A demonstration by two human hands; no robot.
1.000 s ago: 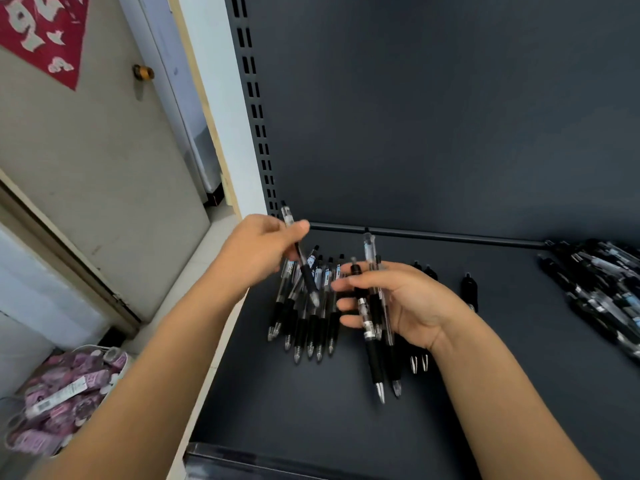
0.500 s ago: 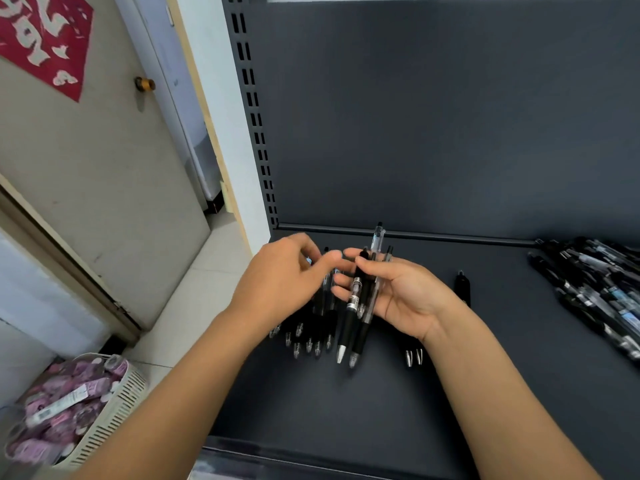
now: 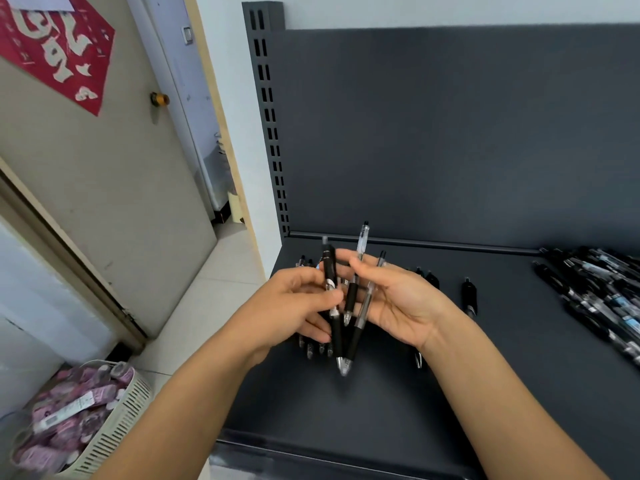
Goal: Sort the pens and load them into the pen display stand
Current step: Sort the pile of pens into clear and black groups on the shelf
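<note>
Black plastic, light, stiff and kinda slick from my end, so I'd grab these by the rubbery grip near the tip. Left hand is pinching one black pen mid-barrel. Right hand has its fingers curled round two clear pens, all just above the shelf, with the pile well off right.

Both hands meet above the left part of the shelf: left hand just beside the right hand, a pen in the left, a pair of pens in the right. A row of pens lies on the shelf right under them. A lone pen sits further right, and a pile of pens at the far right end. The basket is on the floor, left of the shelf.
</note>
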